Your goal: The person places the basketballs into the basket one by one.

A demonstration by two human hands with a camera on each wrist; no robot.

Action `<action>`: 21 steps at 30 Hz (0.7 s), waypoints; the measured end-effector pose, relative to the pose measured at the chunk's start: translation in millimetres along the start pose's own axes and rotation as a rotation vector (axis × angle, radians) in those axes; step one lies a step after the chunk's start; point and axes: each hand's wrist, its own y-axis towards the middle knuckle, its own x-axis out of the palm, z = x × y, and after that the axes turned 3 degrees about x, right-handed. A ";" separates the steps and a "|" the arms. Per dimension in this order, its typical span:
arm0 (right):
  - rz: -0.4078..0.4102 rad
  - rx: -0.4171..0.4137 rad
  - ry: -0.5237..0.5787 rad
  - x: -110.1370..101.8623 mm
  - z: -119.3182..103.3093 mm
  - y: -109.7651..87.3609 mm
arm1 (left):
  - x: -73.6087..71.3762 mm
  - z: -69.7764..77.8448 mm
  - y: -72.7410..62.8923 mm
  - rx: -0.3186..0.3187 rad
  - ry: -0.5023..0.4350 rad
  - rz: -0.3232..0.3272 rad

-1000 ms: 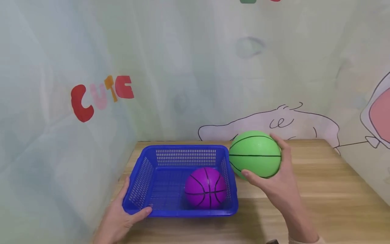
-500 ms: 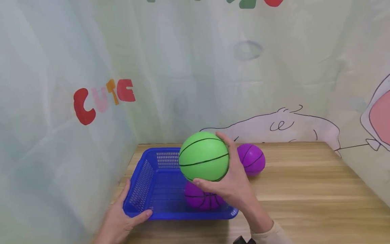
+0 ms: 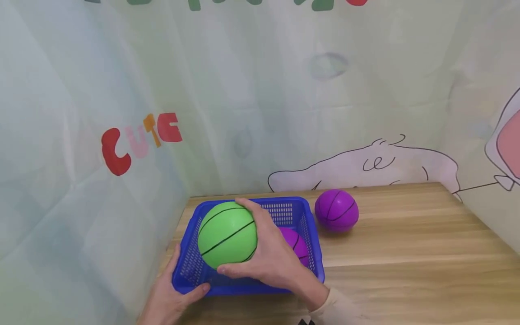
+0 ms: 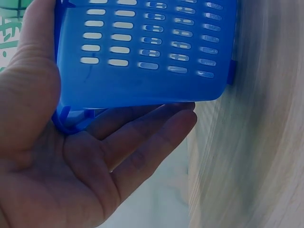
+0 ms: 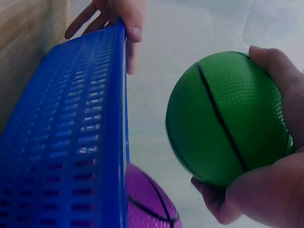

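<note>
My right hand [image 3: 272, 253] grips a green ball [image 3: 227, 235] with black lines, holding it above the left part of a blue plastic basket [image 3: 313, 234]. The right wrist view shows the green ball [image 5: 223, 118] apart from the basket wall [image 5: 61, 128], with thumb and fingers spread round it. At the basket's front left corner, my left hand [image 3: 170, 289] holds the rim, its thumb over the top. In the left wrist view the fingers [image 4: 152, 142] reach along the basket's outer side. Inside the basket sits a purple ball [image 3: 298, 246], partly hidden by my right hand.
Another purple ball [image 3: 336, 210] rests on the wooden table [image 3: 414, 253], just right of the basket. Printed fabric walls [image 3: 252, 99] enclose the table at the back and both sides.
My right hand has carried the green ball leftward from beside the basket to above its left part, uncovering the purple ball on the table. The left hand keeps its hold.
</note>
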 end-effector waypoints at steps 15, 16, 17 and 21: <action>-0.041 0.044 -0.233 29.1 0.3 4.1 | -5.0 1.2 -5.7 -0.011 -0.009 -0.014; -0.036 0.045 -0.252 31.0 1.1 5.3 | -5.3 1.9 -5.7 -0.009 -0.002 -0.011; -0.032 0.046 -0.273 32.7 1.9 6.2 | -5.4 2.4 -5.6 -0.007 0.005 -0.009; -0.020 0.063 -0.367 40.1 5.5 7.9 | -4.6 3.9 -5.4 -0.011 0.012 -0.011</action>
